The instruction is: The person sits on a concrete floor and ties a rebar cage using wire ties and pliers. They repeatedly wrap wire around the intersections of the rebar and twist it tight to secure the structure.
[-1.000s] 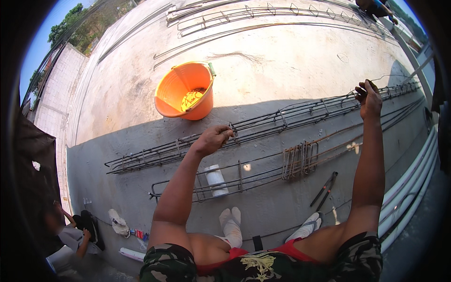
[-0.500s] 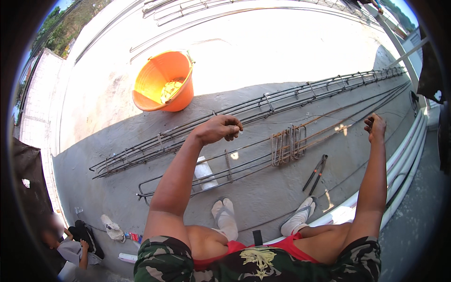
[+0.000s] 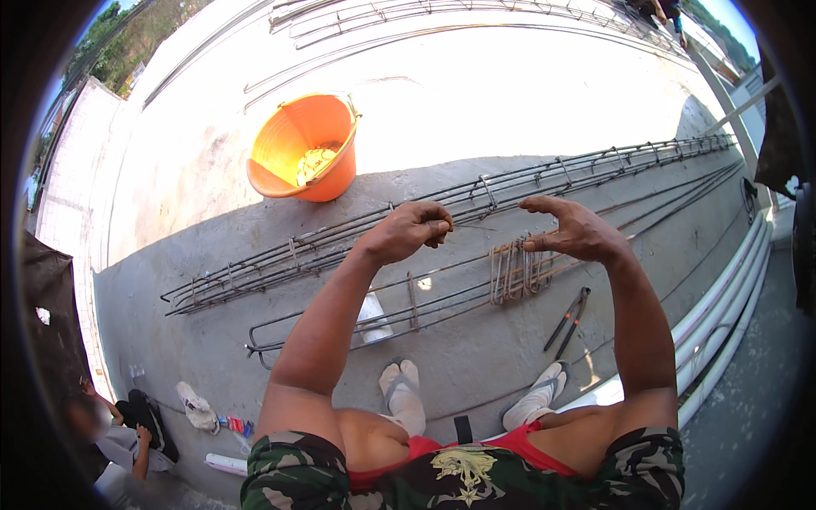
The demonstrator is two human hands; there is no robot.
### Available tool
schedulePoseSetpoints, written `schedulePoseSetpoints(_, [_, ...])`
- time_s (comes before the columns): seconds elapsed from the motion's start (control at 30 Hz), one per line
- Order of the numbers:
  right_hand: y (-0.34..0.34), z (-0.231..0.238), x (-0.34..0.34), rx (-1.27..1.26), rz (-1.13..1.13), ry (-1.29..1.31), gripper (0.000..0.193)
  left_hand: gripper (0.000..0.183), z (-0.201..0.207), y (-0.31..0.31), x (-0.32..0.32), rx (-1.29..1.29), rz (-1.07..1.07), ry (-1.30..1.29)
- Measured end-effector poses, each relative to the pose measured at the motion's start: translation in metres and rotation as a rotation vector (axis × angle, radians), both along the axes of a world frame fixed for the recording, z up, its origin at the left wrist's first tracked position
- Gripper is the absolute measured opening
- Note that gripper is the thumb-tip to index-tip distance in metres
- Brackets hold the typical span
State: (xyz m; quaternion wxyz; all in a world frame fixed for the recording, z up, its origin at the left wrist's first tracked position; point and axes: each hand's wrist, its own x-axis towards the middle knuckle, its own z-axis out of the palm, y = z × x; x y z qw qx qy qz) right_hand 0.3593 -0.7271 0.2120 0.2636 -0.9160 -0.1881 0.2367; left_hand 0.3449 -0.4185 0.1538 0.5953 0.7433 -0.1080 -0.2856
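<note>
My left hand [image 3: 406,232] is closed in a pinch over the rebar, with a short stretch of thin wire [image 3: 476,227] showing beyond its fingertips. Opposite it, my right hand [image 3: 578,231] is open, thumb and fingers spread apart and nothing visible between them. Below the right hand, a bunch of bent steel stirrups [image 3: 512,270] hangs around long rebar rods [image 3: 463,297]. A finished-looking rebar cage [image 3: 314,248] lies behind, partly covered by my left hand. Orange-marked tying pincers [image 3: 567,323] lie on the concrete near my foot.
An orange bucket [image 3: 338,177] with something pale inside stands beyond the cage. White pipes [image 3: 722,319] run along the right. A white block [image 3: 372,320] sits under the rods. Another person [image 3: 127,442] is at lower left; more rebar lies at the far side.
My right hand has swung inward from the far right toward my left hand, and its fingers have opened. My left hand stays closed, shifted slightly right.
</note>
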Motion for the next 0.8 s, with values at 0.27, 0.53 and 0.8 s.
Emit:
schedulePoseSetpoints(0.27, [0.016, 0.010, 0.007, 0.073, -0.111, 0.081, 0.033, 0.022, -0.029, 0.056, 0.009, -0.171, 0.405, 0.024])
schedulePoseSetpoints(0.53, [0.016, 0.071, 0.018, 1.243, -0.572, 0.005, 0.034, 0.096, -0.005, -0.037, -0.013, -0.242, 0.040, -0.063])
schedulePoseSetpoints(0.8, [-0.027, 0.080, 0.048, 1.609, -0.600, -0.183, 0.036, 0.037, 0.001, -0.112, -0.051, -0.335, -0.167, 0.237])
